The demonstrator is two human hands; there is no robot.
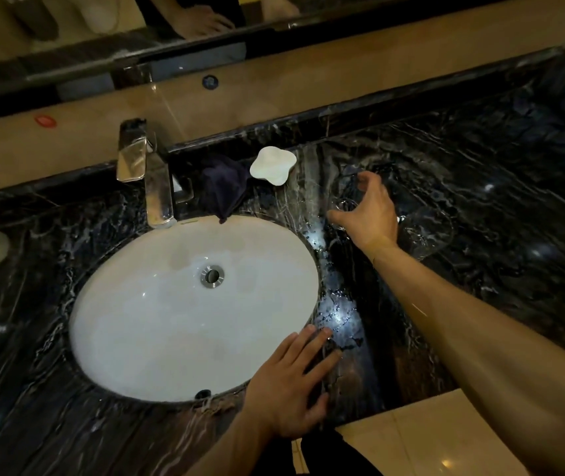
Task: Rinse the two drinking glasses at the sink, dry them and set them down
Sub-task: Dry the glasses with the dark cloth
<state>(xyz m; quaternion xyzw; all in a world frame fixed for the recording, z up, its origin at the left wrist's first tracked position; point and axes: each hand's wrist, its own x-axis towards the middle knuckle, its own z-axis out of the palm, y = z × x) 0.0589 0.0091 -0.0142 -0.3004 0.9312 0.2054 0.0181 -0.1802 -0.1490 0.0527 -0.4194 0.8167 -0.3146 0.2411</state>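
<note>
- Right hand (368, 209) is curled round the nearer glass (344, 204), thumb on its far side and fingers on the near side; whether the grip has closed I cannot tell.
- Clear glass is slippery, so I judge a grip low on its wall is safest before lifting.
- Just right of that hand stands the second glass (427, 231), close enough to knock.
- Left hand (295, 383) lies flat, fingers spread, on the worktop (480, 166) beside the sink (102, 338).
- Beyond the sink wait the tap (156, 180) and a dark cloth (222, 187).
</note>
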